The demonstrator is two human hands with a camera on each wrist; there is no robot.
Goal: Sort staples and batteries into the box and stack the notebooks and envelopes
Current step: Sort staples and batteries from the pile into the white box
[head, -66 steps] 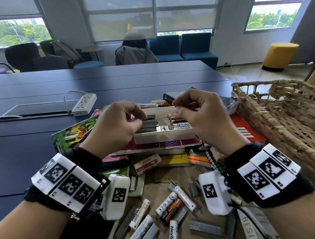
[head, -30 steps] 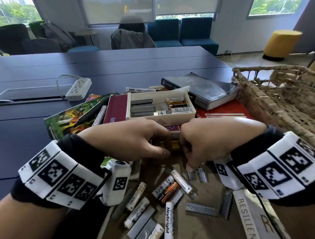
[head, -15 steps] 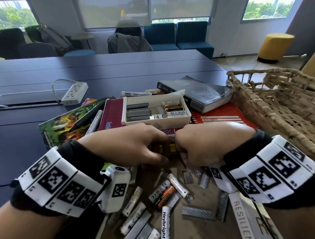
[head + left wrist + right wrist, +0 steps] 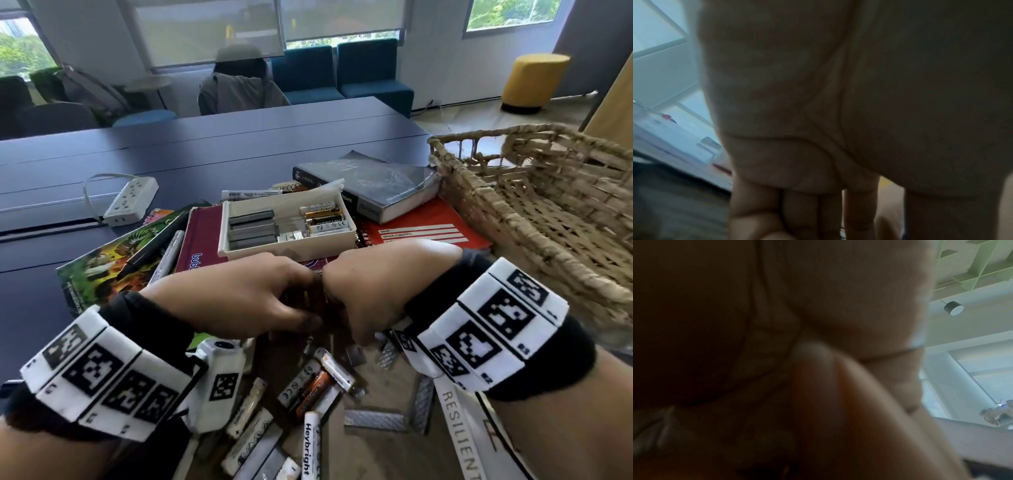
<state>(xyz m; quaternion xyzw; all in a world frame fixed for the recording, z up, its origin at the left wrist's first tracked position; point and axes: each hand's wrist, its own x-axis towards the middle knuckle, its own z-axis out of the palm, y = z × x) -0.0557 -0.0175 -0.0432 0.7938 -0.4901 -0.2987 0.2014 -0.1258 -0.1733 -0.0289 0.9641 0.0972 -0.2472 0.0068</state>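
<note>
While both curled hands' grips stay unreadable, loose batteries (image 4: 310,383) surround them before the box (image 4: 287,228).

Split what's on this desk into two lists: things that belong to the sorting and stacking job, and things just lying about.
Job:
white box
staple strips in the box
batteries in the box
loose batteries
loose staple strips
red notebook
maroon notebook

Lying about:
power strip
wicker basket
grey paperback

Black cuffs (image 4: 147,322) on both wrists. Each carries a white band (image 4: 102,380) printed with black square codes. A white camera box (image 4: 219,380) sits under each wrist.
</note>
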